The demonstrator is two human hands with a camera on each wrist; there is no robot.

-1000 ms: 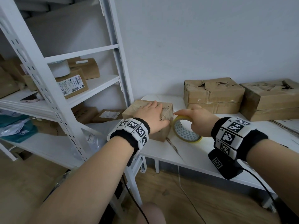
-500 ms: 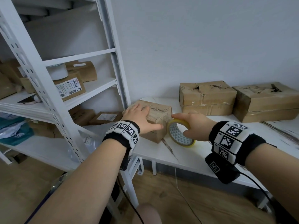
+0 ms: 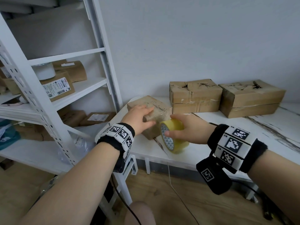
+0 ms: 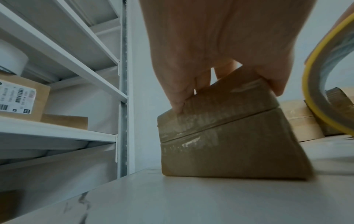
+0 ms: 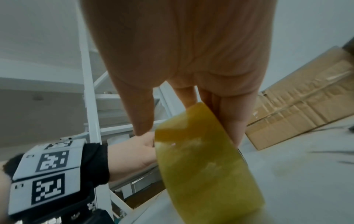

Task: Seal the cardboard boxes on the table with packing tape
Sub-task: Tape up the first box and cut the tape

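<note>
Lifted nearer since a second ago, the tape roll (image 3: 174, 135) now stands on edge, tilted, at the near right corner of the small box (image 3: 152, 116), where earlier it lay closer to flat beside that box. The right hand (image 3: 186, 129) grips it, thumb on the near face and fingers curled over the rim. The left hand (image 3: 138, 118) stays on the small box at the table's (image 3: 227, 135) left end, fingers bent over its top and near edge, gripping it. Two larger boxes (image 3: 194, 95) sit farther right along the wall, unmoved. White shelving (image 3: 48, 101) with parcels stands to the left.
</note>
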